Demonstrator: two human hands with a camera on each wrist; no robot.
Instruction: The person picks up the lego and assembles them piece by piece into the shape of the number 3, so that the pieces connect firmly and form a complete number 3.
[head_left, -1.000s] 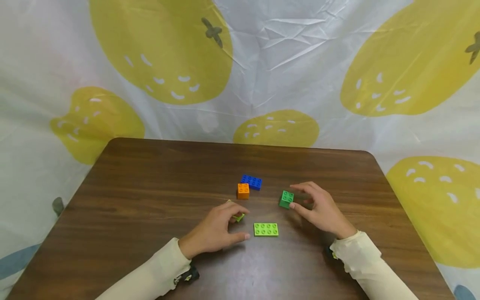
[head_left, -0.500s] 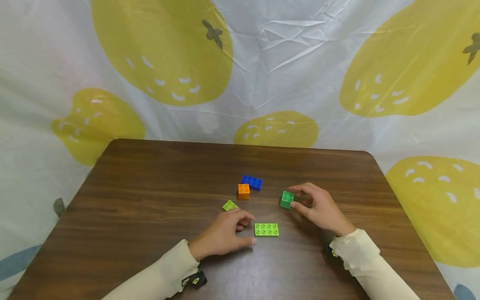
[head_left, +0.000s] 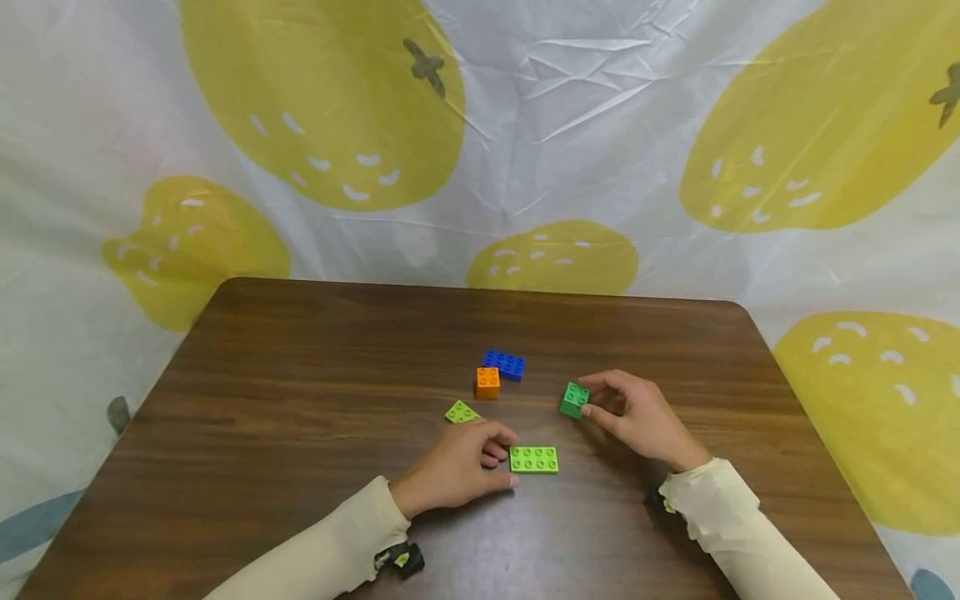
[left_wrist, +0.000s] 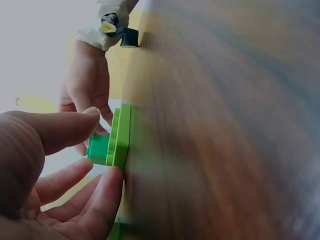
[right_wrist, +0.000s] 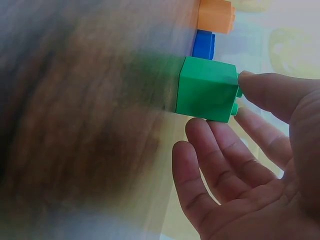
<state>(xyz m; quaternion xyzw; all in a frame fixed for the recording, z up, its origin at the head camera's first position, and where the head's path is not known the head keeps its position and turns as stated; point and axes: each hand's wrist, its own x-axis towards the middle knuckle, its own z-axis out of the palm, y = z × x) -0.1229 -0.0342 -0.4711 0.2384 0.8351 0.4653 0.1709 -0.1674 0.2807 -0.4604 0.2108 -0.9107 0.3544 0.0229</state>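
Observation:
My left hand is beside the left end of a flat lime-green eight-stud toy brick, thumb and fingers spread apart around that end. In the left wrist view, one fingertip is right at the brick's lower edge. Another lime-green brick lies just beyond the hand, partly hidden by it. My right hand is at the right side of a taller green four-stud brick, its thumb and index finger loosely bent near two corners. In the right wrist view, the other fingers are spread under the green brick.
An orange four-stud brick stands in front of a blue eight-stud brick, farther back on the brown wooden table. A white cloth with yellow fruit prints hangs behind the table's far edge.
My left hand has moved right and slightly toward me, off the smaller lime-green brick and up to the eight-stud one. The right hand and the bricks have hardly moved.

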